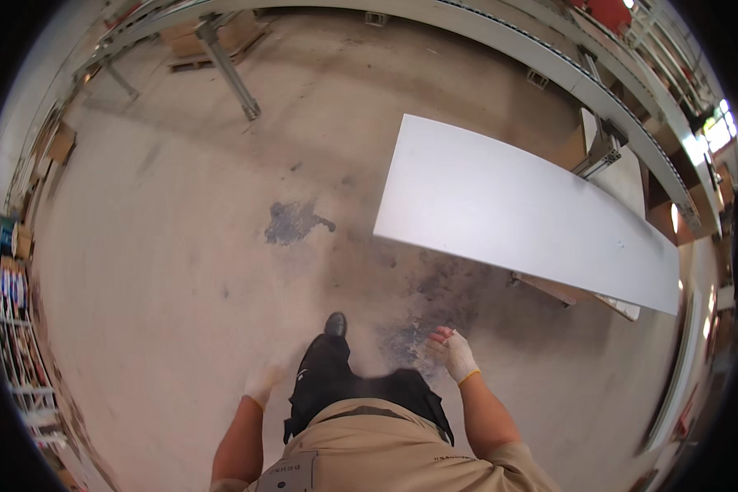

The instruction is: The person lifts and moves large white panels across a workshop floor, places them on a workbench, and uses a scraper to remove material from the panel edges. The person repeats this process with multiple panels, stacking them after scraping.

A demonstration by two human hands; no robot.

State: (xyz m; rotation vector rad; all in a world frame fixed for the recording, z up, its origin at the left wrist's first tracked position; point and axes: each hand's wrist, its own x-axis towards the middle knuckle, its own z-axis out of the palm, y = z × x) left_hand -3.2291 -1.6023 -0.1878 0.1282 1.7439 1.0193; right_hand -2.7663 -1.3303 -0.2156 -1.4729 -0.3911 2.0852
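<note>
My left hand point(262, 381), in a pale glove with a yellow cuff edge, hangs at my left side. Motion smears its fingers, so their pose cannot be made out. My right hand point(454, 354) wears a white glove with a yellow cuff edge, and its reddish fingertips show. Its fingers curl inward with nothing visible in them, in front of my right thigh. Nearest to it is a large white panel-like tabletop point(517, 205), ahead and to the right. Neither hand touches this panel.
Concrete floor point(180, 246) with a dark stain point(293, 223) lies ahead. A long metal conveyor frame point(541, 57) curves across the far side, on a leg point(230, 78). Cartons on a pallet point(221, 49) stand beyond it. Stocked shelving point(16, 328) lines the left.
</note>
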